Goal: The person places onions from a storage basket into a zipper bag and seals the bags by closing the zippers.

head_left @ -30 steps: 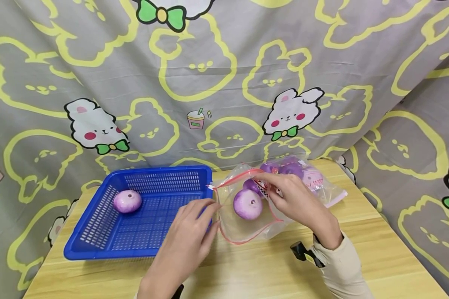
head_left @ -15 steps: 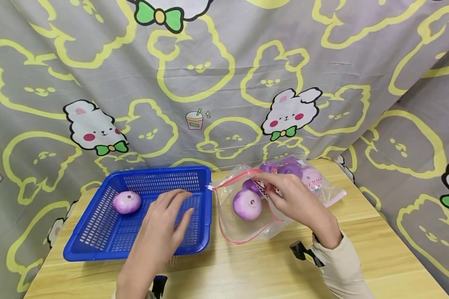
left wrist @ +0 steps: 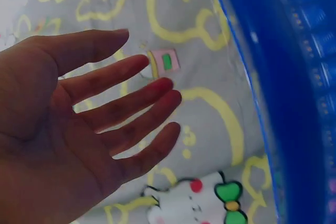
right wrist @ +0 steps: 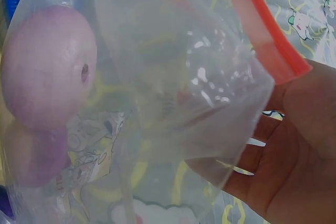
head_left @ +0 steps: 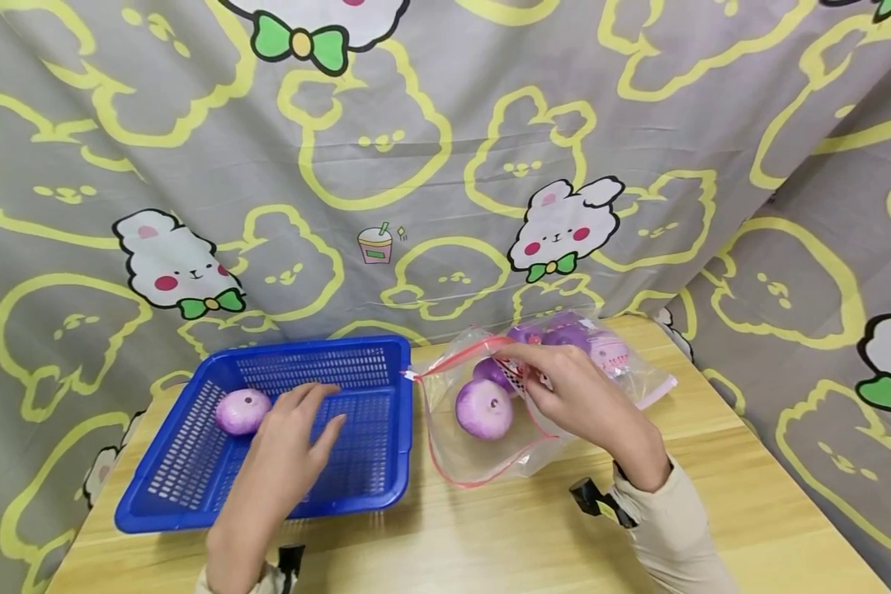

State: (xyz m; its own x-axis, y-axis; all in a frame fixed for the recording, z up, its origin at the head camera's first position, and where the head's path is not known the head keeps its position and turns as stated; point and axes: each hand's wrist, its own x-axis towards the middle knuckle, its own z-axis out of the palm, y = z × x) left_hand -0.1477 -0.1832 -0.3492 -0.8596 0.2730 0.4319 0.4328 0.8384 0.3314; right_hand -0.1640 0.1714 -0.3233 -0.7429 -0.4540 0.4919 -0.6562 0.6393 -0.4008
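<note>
My left hand [head_left: 282, 450] hovers over the blue basket [head_left: 403, 429] with its fingers spread and nothing in them, as the left wrist view confirms. Just beyond its knuckles a purple-and-white onion [head_left: 239, 412] lies at the basket's left side. To the right, my right hand [head_left: 575, 396] pinches the red zip edge of a clear zip bag [head_left: 520, 464], whose mouth gapes toward me. Inside that bag sit an onion [head_left: 484, 409] and a darker purple round item [head_left: 490, 373] behind it. The right wrist view shows the onion [right wrist: 50, 69] through the plastic.
Behind the right hand lies another clear bag [head_left: 649, 384] with purple items [head_left: 568, 334] in it. Everything stands on a wooden table [head_left: 483, 544]. A grey patterned curtain [head_left: 445, 190] hangs along the table's back and sides.
My left hand has left the bag's edge and moved leftward over the basket, toward the onion there. The right hand keeps its grip on the bag. The view has shifted slightly.
</note>
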